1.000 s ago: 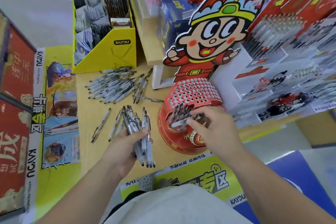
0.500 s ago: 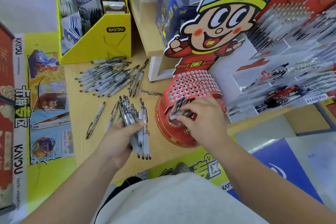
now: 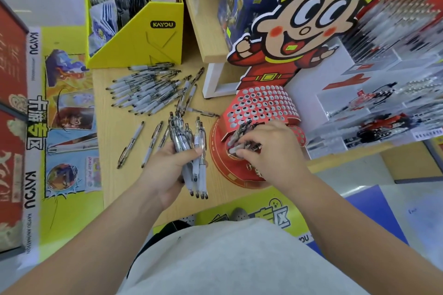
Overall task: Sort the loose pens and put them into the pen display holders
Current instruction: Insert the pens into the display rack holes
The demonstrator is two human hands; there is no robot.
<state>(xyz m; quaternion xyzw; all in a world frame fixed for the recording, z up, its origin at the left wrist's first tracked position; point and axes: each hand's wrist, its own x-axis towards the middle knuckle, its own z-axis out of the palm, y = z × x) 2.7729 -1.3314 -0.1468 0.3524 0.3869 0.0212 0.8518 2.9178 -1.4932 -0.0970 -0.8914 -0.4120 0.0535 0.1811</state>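
Note:
My left hand (image 3: 167,170) grips a bundle of several clear-and-white pens (image 3: 191,151), tips pointing toward me. My right hand (image 3: 273,151) pinches one pen (image 3: 236,150) over the lower front of the red perforated pen display holder (image 3: 261,103), where several pens stand in holes. A pile of loose pens (image 3: 146,91) lies on the wooden counter (image 3: 112,132) behind my left hand. Three single pens (image 3: 130,143) lie just left of the bundle.
A cartoon character cut-out (image 3: 309,26) rises behind the red holder. A yellow KAYOU card box (image 3: 143,40) stands at the back left. Stepped pen displays (image 3: 388,93) fill the right side. A wooden shelf edge (image 3: 206,26) overhangs behind the pile.
My right hand has moved down and in against the pens in the red holder with its pen. The left hand keeps the bundle in about the same spot.

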